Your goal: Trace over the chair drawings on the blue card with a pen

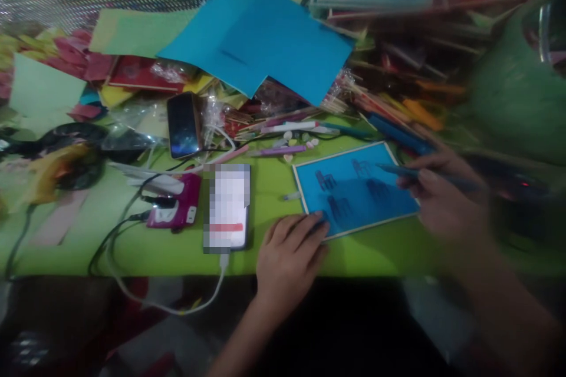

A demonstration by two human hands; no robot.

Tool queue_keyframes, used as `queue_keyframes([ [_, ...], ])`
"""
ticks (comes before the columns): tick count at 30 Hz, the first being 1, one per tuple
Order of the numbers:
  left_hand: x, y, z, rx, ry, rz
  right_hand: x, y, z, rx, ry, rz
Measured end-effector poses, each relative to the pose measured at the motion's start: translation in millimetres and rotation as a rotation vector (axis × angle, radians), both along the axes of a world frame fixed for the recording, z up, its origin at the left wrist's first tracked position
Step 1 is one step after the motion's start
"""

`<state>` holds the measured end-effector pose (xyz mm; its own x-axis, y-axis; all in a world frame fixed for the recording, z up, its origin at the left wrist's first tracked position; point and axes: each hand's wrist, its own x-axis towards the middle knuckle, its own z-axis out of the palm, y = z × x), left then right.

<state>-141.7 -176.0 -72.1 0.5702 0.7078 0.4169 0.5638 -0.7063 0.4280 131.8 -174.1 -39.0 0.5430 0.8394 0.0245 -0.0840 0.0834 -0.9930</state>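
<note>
On the green tabletop (375, 259) lies a blue card (365, 213) with a pale border. Several small dark drawings, looking like chairs, are on its face. My left hand (292, 247) rests on the card's lower left corner, its fingers stretched out and holding nothing. In my right hand (446, 188) is a slim bluish pen (398, 170), gripped between thumb and fingers. Its tip is over the upper right of the card, near one drawing; I cannot tell whether it touches. Blur softens the right hand.
A lit phone (230, 206) with a white cable stands left of my left hand, beside a magenta power strip (174, 203). Behind are a dark phone (183, 123), a purple pen (283, 151), blue sheets (265, 35) and heaped craft scraps. A green rounded object (508, 70) is at right.
</note>
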Motion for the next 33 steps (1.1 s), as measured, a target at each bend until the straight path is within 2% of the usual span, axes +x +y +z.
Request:
queue_keyframes([
  [6,0.3,-0.9,1.3,0.022,-0.03,-0.012,-3.4,0.1,0.0,-0.01,-0.051,-0.022],
  [13,-0.4,0.2,2.4,0.004,0.004,-0.048,-24.5,-15.5,4.2,-0.228,-0.224,0.181],
  [17,-1.3,1.3,2.7,-0.019,0.006,-0.063,-38.3,-16.8,-0.9,-0.289,-0.313,0.269],
  [22,-2.4,1.3,2.1,-0.033,-0.006,-0.067,-43.8,-14.1,-8.3,-0.274,-0.354,0.282],
  [33,-2.5,2.4,5.2,-0.065,-0.019,-0.076,-45.2,-16.0,-5.7,-0.217,-0.437,0.284],
])
